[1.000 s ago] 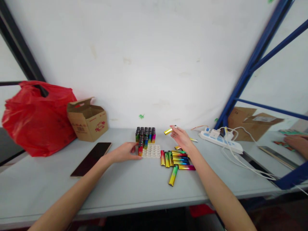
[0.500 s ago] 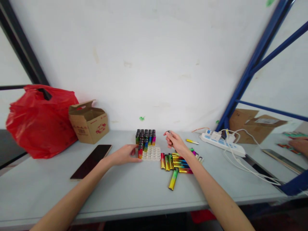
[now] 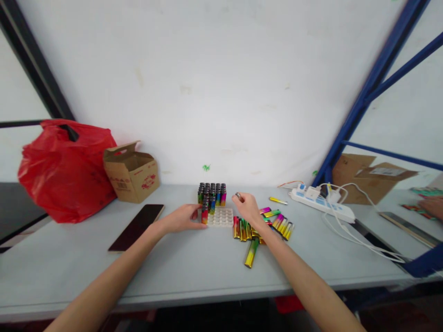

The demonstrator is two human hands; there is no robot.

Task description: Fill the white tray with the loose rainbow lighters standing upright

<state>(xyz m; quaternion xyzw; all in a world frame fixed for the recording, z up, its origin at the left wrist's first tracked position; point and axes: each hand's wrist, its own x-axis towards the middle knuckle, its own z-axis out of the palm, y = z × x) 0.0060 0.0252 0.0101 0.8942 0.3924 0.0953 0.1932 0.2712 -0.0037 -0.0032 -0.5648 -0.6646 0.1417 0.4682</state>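
A white tray [image 3: 224, 217] with rows of round holes lies in the middle of the table. Shiny rainbow-coloured tubes with dark tops, shaped like lighters [image 3: 218, 196], stand upright in its back and left parts. My left hand [image 3: 182, 218] curls around the tray's front left corner, thumb in front, close against a red tube [image 3: 205, 216]. Just above the tray's right side, my right hand [image 3: 247, 207] is closed on a small lighter-like tube [image 3: 238, 196]; only its silvery end shows. Under and beside my right wrist lie several loose tubes [image 3: 282, 226], partly hidden by the forearm.
A dark phone [image 3: 136, 228] lies at left, before an open cardboard box [image 3: 133, 177] and a red plastic bag [image 3: 69, 173]. A yellow-and-silver stick [image 3: 278, 201] and a power strip [image 3: 321, 204] with cables lie at right. Another person's hand [image 3: 432, 205] shows beyond the blue frame.
My right hand has turned over, its back now facing up, and come slightly nearer the tray with the small tube. My left hand stays at the tray's corner. The view has shifted slightly.
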